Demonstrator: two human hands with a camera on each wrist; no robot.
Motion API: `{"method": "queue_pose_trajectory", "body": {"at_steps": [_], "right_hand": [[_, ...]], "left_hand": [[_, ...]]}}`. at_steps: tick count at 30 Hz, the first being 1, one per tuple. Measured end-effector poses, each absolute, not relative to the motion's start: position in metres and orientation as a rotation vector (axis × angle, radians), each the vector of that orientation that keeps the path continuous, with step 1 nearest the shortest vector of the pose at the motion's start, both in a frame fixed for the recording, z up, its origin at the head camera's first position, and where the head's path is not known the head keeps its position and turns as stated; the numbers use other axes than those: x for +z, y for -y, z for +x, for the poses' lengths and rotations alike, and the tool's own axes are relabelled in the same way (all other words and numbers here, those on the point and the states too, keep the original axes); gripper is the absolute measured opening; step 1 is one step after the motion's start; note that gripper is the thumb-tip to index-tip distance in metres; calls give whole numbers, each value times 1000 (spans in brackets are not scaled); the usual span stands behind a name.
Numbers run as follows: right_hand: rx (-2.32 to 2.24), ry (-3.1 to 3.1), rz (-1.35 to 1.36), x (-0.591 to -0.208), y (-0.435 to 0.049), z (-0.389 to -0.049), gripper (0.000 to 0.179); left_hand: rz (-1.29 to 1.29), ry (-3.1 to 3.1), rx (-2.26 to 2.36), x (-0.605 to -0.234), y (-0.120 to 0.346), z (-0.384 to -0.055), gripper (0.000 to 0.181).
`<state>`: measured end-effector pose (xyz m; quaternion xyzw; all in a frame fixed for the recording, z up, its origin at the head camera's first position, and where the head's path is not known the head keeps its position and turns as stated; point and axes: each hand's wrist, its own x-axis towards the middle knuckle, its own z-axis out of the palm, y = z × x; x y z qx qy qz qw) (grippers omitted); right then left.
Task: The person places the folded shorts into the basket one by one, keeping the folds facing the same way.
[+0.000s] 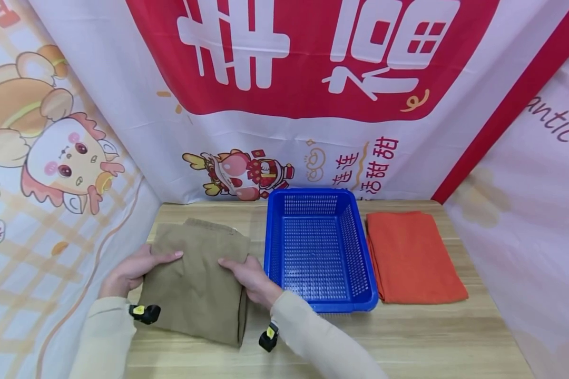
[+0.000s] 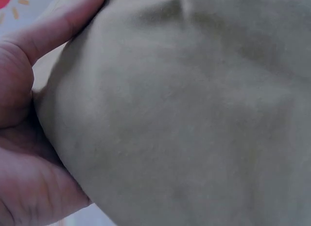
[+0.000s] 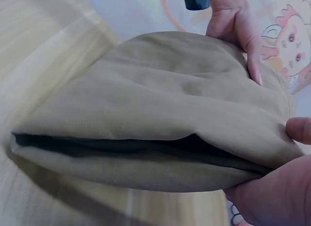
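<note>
A folded khaki cloth (image 1: 194, 295) is at the left of the table, held between both hands. My left hand (image 1: 135, 268) grips its left side, the thumb lying on top and the other fingers hidden beneath. On the opposite side my right hand (image 1: 253, 276) pinches the edge, thumb above and fingers below. In the right wrist view the cloth's layers gap along the near fold, and the left hand (image 3: 235, 29) shows beyond. Khaki fabric (image 2: 184, 119) fills most of the left wrist view, with the left thumb along its edge.
Right of the cloth stands a blue plastic basket (image 1: 271, 237) with perforated walls and nothing in it. A folded orange cloth (image 1: 414, 258) lies beside the basket on the wooden table (image 1: 408, 337). Printed fabric hangs (image 1: 246, 137) close the back and both sides.
</note>
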<state>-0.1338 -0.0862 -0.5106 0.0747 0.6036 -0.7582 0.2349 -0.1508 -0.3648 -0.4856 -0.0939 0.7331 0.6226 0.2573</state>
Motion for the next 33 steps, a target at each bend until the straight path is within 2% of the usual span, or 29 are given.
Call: {"method": "queue_pose_trajectory", "body": {"at_steps": [9,16,22,30,33], "right_hand": [[-2173,-1510,80,-481,68,-143,36],[-2234,-1504,-128,-455,54,-149,40],[-2250,-1646,-305,-433,44,-151,44],[-2253,-1772,-389,-398,24,-151,48],[-2276,-1830,-450,-388,13,-153,48]], "left_hand": [[-146,-2121,1714,-440,353,-151,41],[-10,-2246,1773,-409,345,-150,31],[145,-2328,1864,-384,332,-149,40],[456,-2356,2069,-353,309,-155,40],[498,-2401,2070,-344,298,-156,41]]}}
